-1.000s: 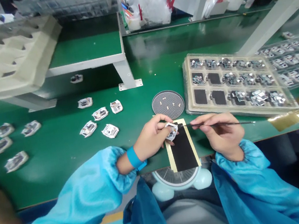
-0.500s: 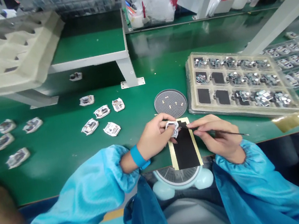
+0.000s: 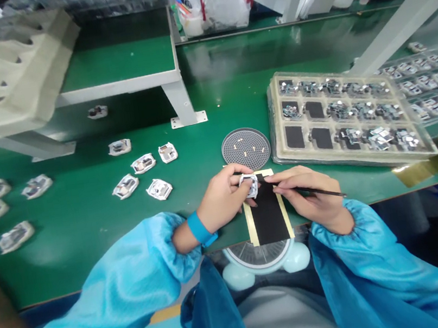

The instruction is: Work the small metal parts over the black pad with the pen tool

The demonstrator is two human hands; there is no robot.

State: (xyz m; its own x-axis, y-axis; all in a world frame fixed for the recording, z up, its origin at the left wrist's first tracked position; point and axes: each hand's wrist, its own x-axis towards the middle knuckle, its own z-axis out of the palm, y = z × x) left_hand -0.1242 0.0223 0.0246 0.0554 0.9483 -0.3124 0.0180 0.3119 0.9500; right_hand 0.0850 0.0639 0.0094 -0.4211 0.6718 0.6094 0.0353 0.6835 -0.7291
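Observation:
My left hand point(image 3: 225, 191) pinches a small white watch-like housing point(image 3: 249, 185) with electronic parts inside it. In my right hand point(image 3: 310, 194) is a thin dark rod-like tool point(image 3: 317, 191), gripped like a pen. Its tip points left at the housing; whether it touches cannot be made out. Below both hands lies a black mat point(image 3: 269, 222) edged with pale yellow tape, reaching over the bench's front edge. Just beyond the hands, a round grey perforated dish point(image 3: 248, 160) carries several tiny light-coloured pieces.
Several similar housings point(image 3: 159, 189) lie on the green bench point(image 3: 88, 222) to the left. A compartment tray point(image 3: 284, 162) of small electronic parts stands right, with another tray point(image 3: 411, 86) beyond it. A raised shelf point(image 3: 120, 85) holds a moulded pulp tray point(image 3: 40, 97). People sit on both sides.
The tool's tip has drawn back slightly from the housing, and the housing is turned a little in my left hand. The whole view has shifted slightly.

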